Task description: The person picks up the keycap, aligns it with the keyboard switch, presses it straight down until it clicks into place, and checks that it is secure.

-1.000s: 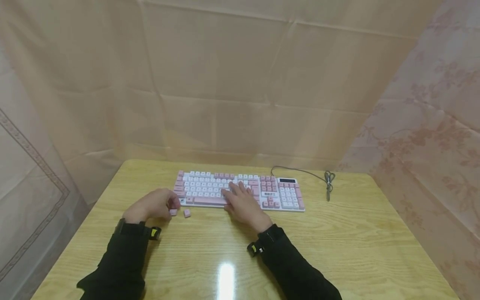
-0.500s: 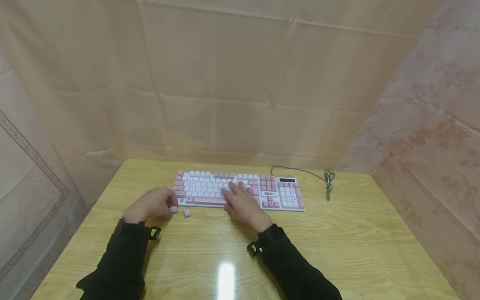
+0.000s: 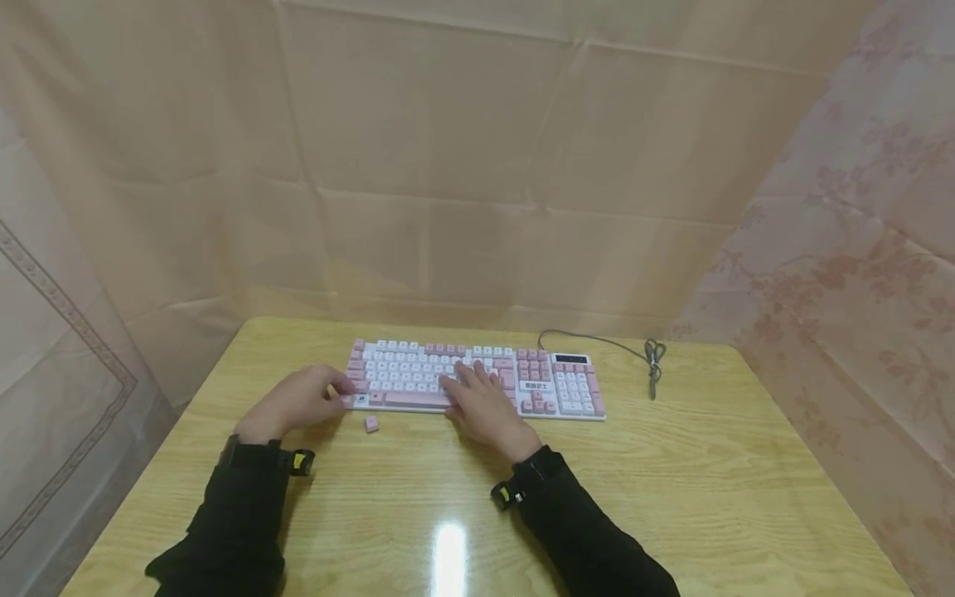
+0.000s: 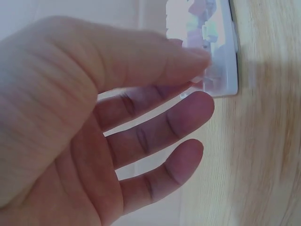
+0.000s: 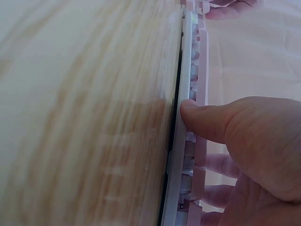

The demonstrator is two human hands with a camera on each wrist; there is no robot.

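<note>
A pink and white keyboard [image 3: 418, 400] lies on the wooden table. My left hand [image 3: 298, 402] is at its front left corner. Its thumb and index finger pinch a small pink keycap [image 3: 347, 401] right at the corner, mostly hidden by the fingers in the left wrist view. The other fingers [image 4: 188, 113] stay loosely bent beside it. My right hand [image 3: 485, 410] rests on the keyboard right of its middle, fingers laid over the keys. In the right wrist view the thumb [image 5: 200, 115] presses against the front edge.
A loose pink keycap [image 3: 371, 424] lies on the table [image 3: 597, 497] just in front of the keyboard's left part. A grey cable [image 3: 597, 337] runs from the keyboard's back to a tied bundle [image 3: 654, 365] at the right. Draped cloth [image 3: 477, 207] stands behind the table.
My left hand has picked up one of the two loose keycaps from the table and carried it forward to the keyboard's left corner. The right hand keeps its place.
</note>
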